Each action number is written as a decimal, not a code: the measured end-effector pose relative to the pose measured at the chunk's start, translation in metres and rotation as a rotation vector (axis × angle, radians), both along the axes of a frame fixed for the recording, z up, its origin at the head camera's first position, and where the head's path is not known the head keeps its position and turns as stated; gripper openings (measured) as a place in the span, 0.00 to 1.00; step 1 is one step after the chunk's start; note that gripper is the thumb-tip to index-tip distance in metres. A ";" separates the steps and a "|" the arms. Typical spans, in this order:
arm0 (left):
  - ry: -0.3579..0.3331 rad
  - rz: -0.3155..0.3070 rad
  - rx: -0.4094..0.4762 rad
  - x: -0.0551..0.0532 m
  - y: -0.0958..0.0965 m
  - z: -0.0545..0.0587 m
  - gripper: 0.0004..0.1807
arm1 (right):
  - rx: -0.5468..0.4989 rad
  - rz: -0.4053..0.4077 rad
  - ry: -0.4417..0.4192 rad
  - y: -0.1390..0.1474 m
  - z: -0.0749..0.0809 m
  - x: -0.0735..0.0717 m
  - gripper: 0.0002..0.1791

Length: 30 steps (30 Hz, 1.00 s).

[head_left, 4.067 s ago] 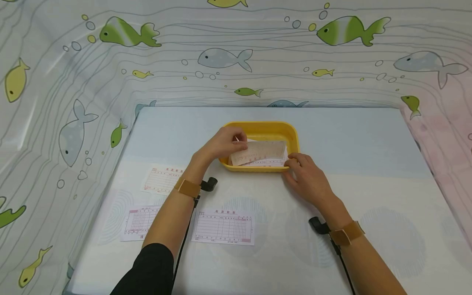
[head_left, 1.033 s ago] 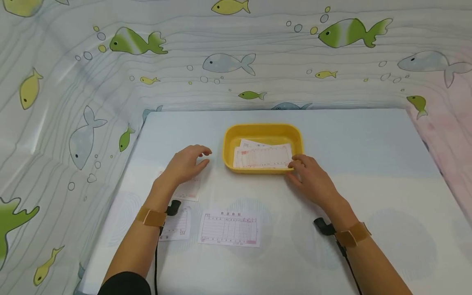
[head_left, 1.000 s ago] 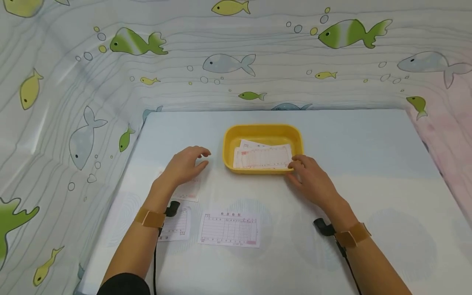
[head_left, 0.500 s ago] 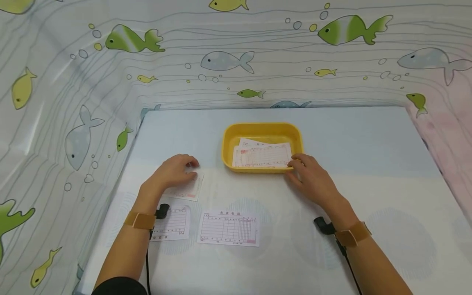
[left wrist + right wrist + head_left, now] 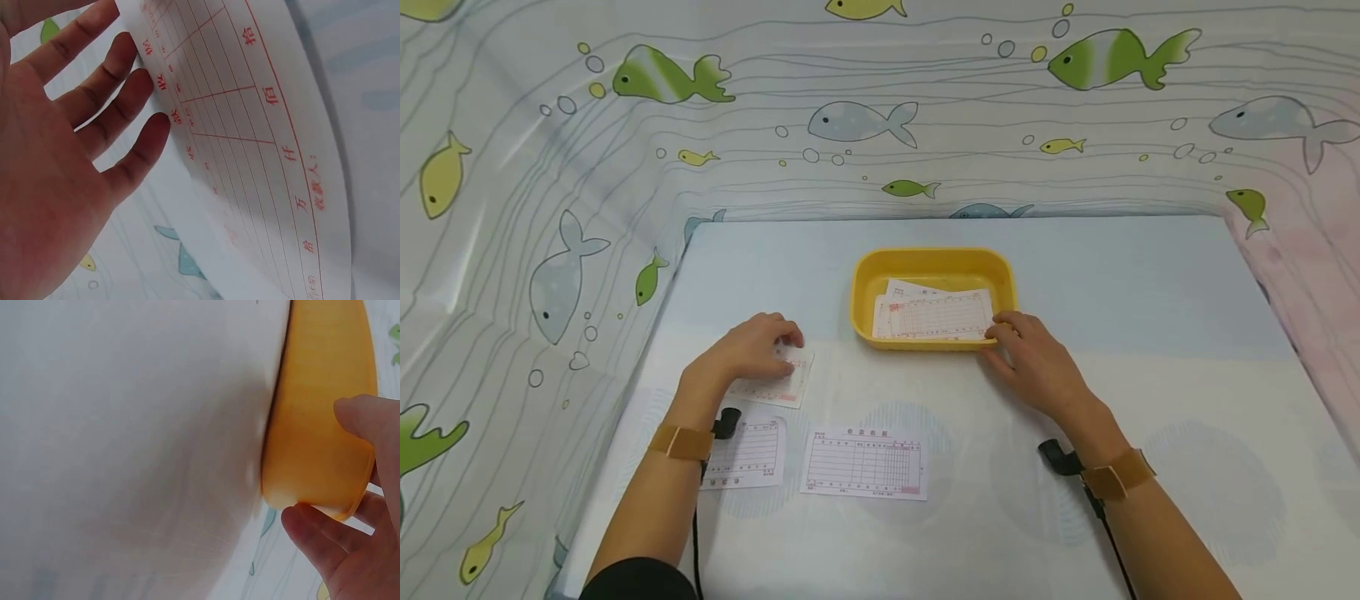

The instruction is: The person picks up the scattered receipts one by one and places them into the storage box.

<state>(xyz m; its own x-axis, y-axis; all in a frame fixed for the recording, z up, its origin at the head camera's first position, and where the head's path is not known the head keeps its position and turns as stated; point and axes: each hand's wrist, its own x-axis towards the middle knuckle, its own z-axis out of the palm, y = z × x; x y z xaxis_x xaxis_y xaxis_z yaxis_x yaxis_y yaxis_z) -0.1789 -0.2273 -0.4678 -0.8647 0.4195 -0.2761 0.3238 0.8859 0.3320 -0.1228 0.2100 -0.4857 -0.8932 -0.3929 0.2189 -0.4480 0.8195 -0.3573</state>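
My left hand (image 5: 752, 348) is over a red-printed receipt slip (image 5: 790, 385) on the left of the table, thumb over the paper and fingers at its far edge. In the left wrist view the fingers (image 5: 134, 150) are spread and loosely bent along the edge of the slip (image 5: 244, 162); no pinch shows. My right hand (image 5: 1033, 362) holds the near right corner of a yellow plastic tray (image 5: 932, 259). The right wrist view shows the thumb on the tray's wall (image 5: 319, 437) and fingers around its end. Several receipt slips (image 5: 940, 315) lie overlapped inside the tray.
Two purple-printed receipt slips, one on the left (image 5: 748, 452) partly behind the left wrist and one in the middle (image 5: 865, 465), lie flat on the pale table (image 5: 985, 533). A fish-patterned sheet (image 5: 760, 67) rises behind and beside the table. Wrist cameras with cables are on both forearms.
A slip held by the left hand over the tray now lies in it. The left hand has since moved left and down to the red-printed slip. The right hand stays at the tray's corner.
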 end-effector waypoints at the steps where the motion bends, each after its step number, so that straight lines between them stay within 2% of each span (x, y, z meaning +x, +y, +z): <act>1: -0.002 -0.004 -0.005 0.000 0.000 0.000 0.14 | -0.003 0.002 0.003 0.000 0.000 0.000 0.15; 5: -0.006 -0.014 -0.008 -0.002 0.001 0.001 0.12 | -0.005 0.004 0.015 0.000 -0.001 0.000 0.14; 10: -0.025 -0.036 0.035 -0.003 0.000 0.002 0.10 | -0.006 -0.004 0.026 0.000 -0.003 -0.002 0.14; 15: -0.060 -0.021 0.060 -0.003 -0.002 0.000 0.09 | -0.009 -0.005 0.022 0.001 -0.005 -0.001 0.14; 22: -0.041 -0.051 0.135 -0.003 -0.007 -0.004 0.09 | -0.006 -0.008 0.005 0.001 -0.004 0.000 0.14; 26: -0.063 -0.040 0.154 0.000 -0.013 -0.001 0.10 | 0.007 -0.012 -0.022 -0.001 -0.003 0.001 0.14; 30: -0.050 -0.018 0.198 0.001 -0.016 0.004 0.10 | 0.018 -0.022 -0.013 -0.002 -0.002 0.000 0.14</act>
<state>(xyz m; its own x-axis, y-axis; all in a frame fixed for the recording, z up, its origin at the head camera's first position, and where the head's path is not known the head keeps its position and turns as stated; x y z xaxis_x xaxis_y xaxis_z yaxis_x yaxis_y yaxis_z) -0.1780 -0.2429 -0.4639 -0.8438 0.4849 -0.2297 0.3174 0.7962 0.5150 -0.1228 0.2083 -0.4873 -0.9044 -0.3766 0.2005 -0.4251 0.8355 -0.3480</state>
